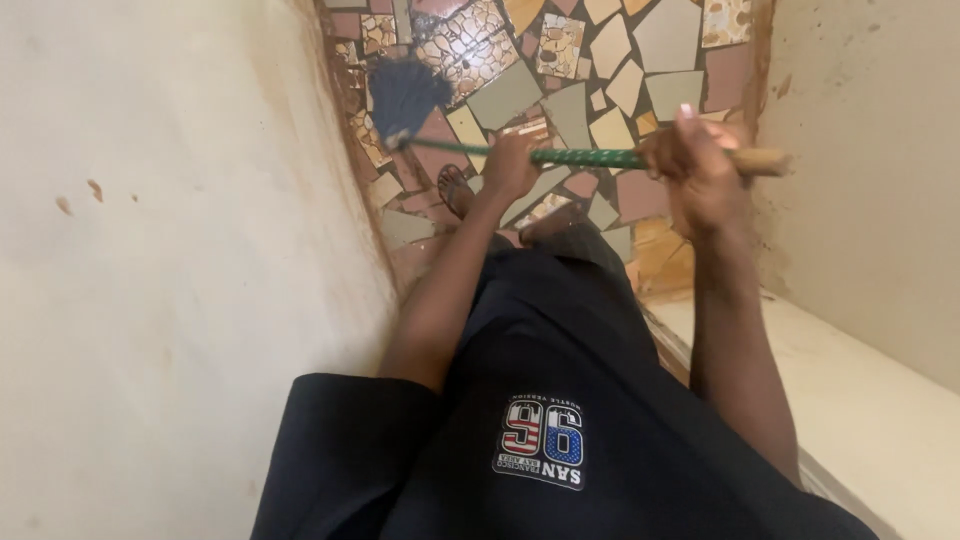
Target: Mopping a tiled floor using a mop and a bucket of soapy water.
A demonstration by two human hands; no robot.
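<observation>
- Hands are both closed around one long mop handle (590,157), which lies almost level across the upper part of the view.
- The left hand (512,165) is clenched on the handle near its middle, the fingers wrapped fully around it, the arm stretched forward and down.
- The right hand (700,170) grasps the handle closer to its upper end, also with the fingers curled tight; one pale fingernail shows on top.
- The handle is wrapped in green along most of its length, and the end that sticks out past the right hand is bare light wood.
- The mop head (405,95) sits at the far left end of the handle. It is a bunch of dark blue strands, spread a little, and it touches the floor (620,60) close to the cream wall (170,250) on the left.
- The floor is made from broken tile pieces in pink, beige, grey and patterned brown, with brown stains along the edges.
- One foot in a sandal (455,190) stands on the tiles just below the left hand.
- The person wears a dark shirt (560,400) with a printed patch on the front.
- A second cream wall (870,200) with a low pale ledge stands on the right side.
</observation>
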